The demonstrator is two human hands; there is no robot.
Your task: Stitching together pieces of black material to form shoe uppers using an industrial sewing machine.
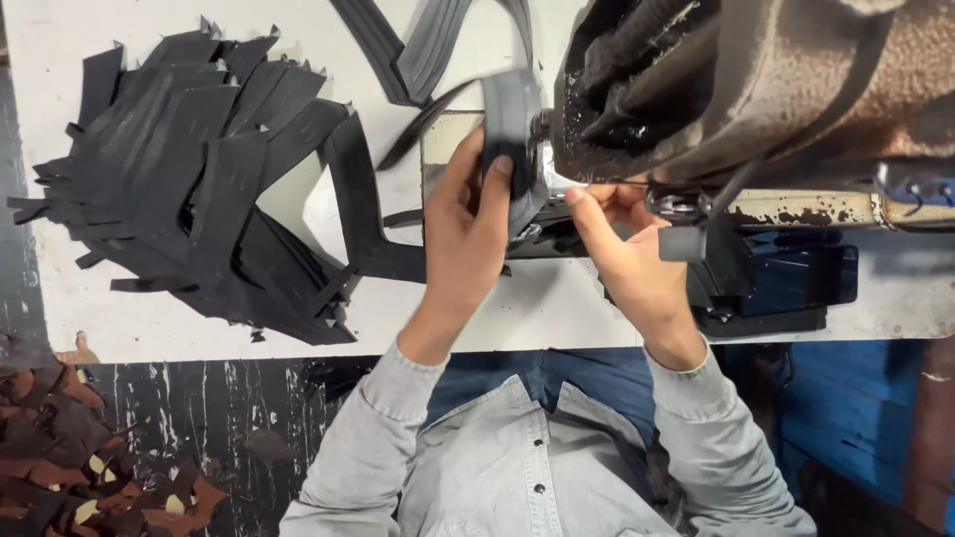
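My left hand (466,234) grips a grey-black strip of leather-like material (509,129), thumb on its face, holding it upright against the needle area of a worn, rusty sewing machine (756,89). To the right, my right hand (627,249) pinches the strip's lower edge right beside the machine's metal foot (545,169). The strip curves up and away over the white table (537,308). Both hands are in pale grey shirt sleeves.
A large heap of cut black strips (189,179) lies on the table's left half. More long dark strips (418,45) trail at the top. Brown and black scraps (70,457) litter the floor at lower left. A blue frame (846,398) sits under the table's right side.
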